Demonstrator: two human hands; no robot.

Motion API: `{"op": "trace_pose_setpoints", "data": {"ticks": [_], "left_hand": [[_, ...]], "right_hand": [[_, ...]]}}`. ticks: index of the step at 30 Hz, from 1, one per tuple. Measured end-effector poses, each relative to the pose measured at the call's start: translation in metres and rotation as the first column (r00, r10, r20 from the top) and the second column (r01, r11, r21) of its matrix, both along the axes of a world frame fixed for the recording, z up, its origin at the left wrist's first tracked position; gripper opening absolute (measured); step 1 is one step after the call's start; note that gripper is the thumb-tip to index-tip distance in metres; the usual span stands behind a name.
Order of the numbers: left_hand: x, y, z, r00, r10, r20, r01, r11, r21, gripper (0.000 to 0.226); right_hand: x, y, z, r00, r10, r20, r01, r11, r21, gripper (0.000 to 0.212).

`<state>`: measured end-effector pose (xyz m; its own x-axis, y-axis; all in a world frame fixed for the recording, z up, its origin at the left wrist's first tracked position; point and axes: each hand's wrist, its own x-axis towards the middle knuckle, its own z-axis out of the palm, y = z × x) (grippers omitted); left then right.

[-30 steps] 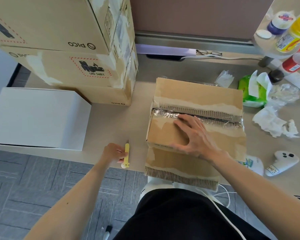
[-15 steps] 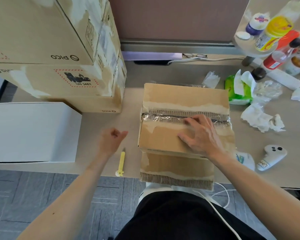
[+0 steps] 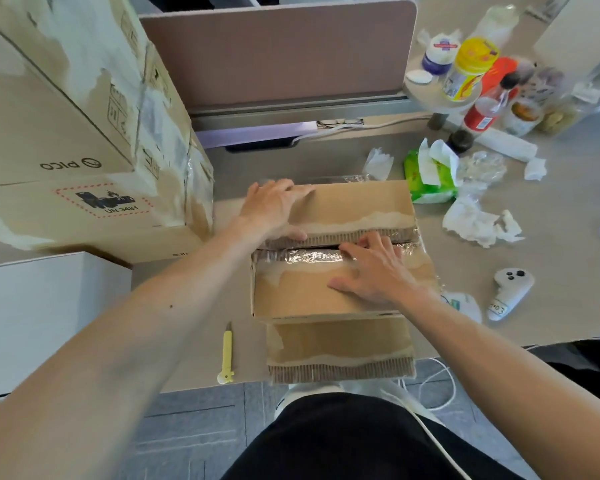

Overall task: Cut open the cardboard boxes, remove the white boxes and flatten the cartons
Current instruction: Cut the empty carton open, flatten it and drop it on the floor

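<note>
Cardboard box (image 3: 298, 296) sits mid-bench (image 3: 551, 254), its top flaps closed, with crinkled clear tape along the seam. The left hand (image 3: 274, 211) lies on the far flap, fingers (image 3: 290, 191) straight and released, thumb at the seam. The right hand (image 3: 371, 271) lies flat on the near flap, fingertips at the seam, grasping nothing. A yellow knife (image 3: 227, 355) lies just left of the box. A white box (image 3: 49, 317) stands farther left.

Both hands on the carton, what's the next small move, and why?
Probably pull open the carton: the left hand rests on the far flap, the right hand at the parted seam, and the yellow knife lies unused on the desk.
</note>
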<state>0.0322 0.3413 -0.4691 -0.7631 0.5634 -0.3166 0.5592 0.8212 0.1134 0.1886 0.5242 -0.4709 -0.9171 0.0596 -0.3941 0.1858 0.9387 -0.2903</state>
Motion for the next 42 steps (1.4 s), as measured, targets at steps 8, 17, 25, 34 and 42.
{"op": "trace_pose_setpoints", "data": {"ticks": [8, 17, 25, 34, 42], "left_hand": [[-0.013, 0.001, 0.005, 0.999, -0.046, 0.012, 0.047, 0.998, -0.050, 0.107], [-0.021, 0.002, 0.005, 0.994, -0.085, 0.068, 0.090, 0.993, -0.074, 0.113], [0.005, 0.018, -0.001, 0.987, -0.158, -0.037, 0.147, 0.967, -0.207, 0.141], [-0.016, 0.022, 0.028, 0.970, -0.158, 0.184, 0.179, 0.978, -0.104, 0.117], [-0.065, 0.016, 0.081, 0.927, 0.025, 0.375, -0.134, 0.954, 0.267, 0.022]], "right_hand": [[-0.009, 0.002, 0.014, 0.993, -0.022, -0.114, 0.022, 1.000, 0.003, 0.077], [0.034, 0.022, 0.077, 0.954, -0.109, -0.280, 0.050, 0.977, -0.209, 0.041], [0.064, 0.048, 0.090, 0.975, -0.075, 0.208, 0.118, 0.972, -0.202, 0.032], [0.071, 0.054, 0.025, 0.954, -0.251, 0.163, 0.258, 0.966, -0.021, 0.094], [0.068, 0.059, -0.002, 0.949, -0.288, 0.132, 0.301, 0.949, -0.094, 0.094]]}}
